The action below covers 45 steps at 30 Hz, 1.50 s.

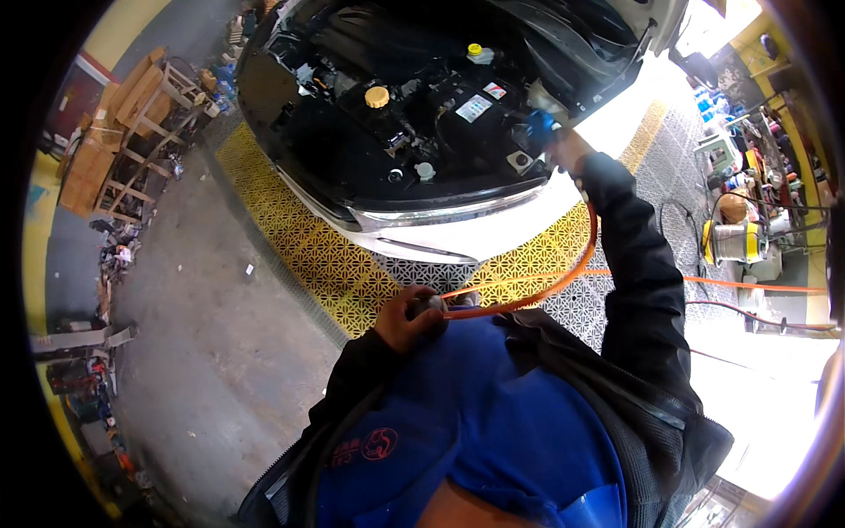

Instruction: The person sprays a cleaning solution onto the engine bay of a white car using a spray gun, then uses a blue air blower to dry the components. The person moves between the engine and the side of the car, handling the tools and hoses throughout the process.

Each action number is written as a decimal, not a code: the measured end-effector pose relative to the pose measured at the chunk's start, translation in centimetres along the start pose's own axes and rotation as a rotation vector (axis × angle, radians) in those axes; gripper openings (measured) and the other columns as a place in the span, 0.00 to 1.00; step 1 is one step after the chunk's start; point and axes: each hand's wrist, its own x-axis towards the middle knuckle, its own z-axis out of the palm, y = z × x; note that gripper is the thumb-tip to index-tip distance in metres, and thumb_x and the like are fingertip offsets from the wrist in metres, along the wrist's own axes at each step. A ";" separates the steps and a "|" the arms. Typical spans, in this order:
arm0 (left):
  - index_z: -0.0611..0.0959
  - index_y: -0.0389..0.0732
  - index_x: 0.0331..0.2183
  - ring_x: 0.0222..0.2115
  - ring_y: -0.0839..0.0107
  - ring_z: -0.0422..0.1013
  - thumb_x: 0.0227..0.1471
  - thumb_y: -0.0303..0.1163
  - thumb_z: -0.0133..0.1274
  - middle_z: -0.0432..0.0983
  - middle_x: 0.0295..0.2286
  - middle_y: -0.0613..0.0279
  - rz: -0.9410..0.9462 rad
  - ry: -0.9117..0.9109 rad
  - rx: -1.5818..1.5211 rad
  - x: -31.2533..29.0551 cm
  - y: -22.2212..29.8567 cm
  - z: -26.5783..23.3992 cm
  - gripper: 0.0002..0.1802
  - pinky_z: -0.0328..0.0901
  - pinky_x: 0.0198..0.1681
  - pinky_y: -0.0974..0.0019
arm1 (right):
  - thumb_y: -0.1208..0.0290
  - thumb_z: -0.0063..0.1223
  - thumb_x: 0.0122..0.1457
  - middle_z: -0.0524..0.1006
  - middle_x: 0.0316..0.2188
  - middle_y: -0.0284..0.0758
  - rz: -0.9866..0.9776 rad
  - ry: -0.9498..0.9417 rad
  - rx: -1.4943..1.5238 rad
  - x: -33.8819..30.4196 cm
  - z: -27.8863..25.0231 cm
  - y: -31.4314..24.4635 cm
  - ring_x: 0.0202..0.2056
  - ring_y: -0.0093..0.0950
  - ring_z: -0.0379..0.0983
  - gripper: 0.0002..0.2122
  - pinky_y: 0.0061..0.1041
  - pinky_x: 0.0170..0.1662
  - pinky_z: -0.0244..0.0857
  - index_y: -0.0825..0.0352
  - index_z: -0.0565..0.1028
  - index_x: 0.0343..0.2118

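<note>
At the right side of the open engine bay, my right hand (568,150) grips a blue hose-fed tool (540,128); its exact kind is too blurred to tell. From its lower end an orange hose (588,255) loops down in front of the car's bumper. Close to my belly, my left hand (412,319) is closed round the hose, where a greyish fitting shows between the fingers. Under the raised hood lie an orange-yellow cap (377,97), a yellow-topped reservoir (480,53) and a black cover with a label (473,108).
The white car's front bumper (422,242) stands just ahead, over yellow and grey grid floor tiles (299,238). Wooden frames and cardboard (132,132) are stacked at left. A hose reel (735,244) and clutter line the right wall, and the hose crosses the floor there.
</note>
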 end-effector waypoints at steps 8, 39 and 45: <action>0.68 0.40 0.54 0.49 0.62 0.67 0.40 0.49 0.67 0.69 0.48 0.52 0.087 -0.386 0.063 1.6 -0.7 -0.1 0.44 0.61 0.54 0.62 | 0.67 0.50 0.55 0.76 0.29 0.57 0.162 0.220 -0.309 -12.9 -5.0 3.8 0.35 0.49 0.76 0.14 0.42 0.35 0.67 0.78 0.73 0.34; 0.75 0.38 0.27 0.25 0.78 0.68 0.58 0.38 0.52 0.70 0.21 0.70 0.020 0.299 0.294 -15.3 -23.5 -18.4 0.14 0.64 0.30 0.71 | 0.64 0.59 0.53 0.75 0.27 0.56 0.056 0.310 0.435 -26.8 22.4 -19.1 0.34 0.53 0.73 0.17 0.42 0.38 0.65 0.77 0.72 0.34; 0.75 0.38 0.29 0.26 0.81 0.67 0.57 0.38 0.53 0.72 0.23 0.69 -0.031 0.428 0.299 -23.8 -21.8 -23.0 0.13 0.64 0.31 0.74 | 0.66 0.55 0.55 0.75 0.26 0.55 0.152 0.494 0.651 -26.0 27.8 -23.6 0.33 0.55 0.73 0.15 0.45 0.36 0.66 0.75 0.71 0.37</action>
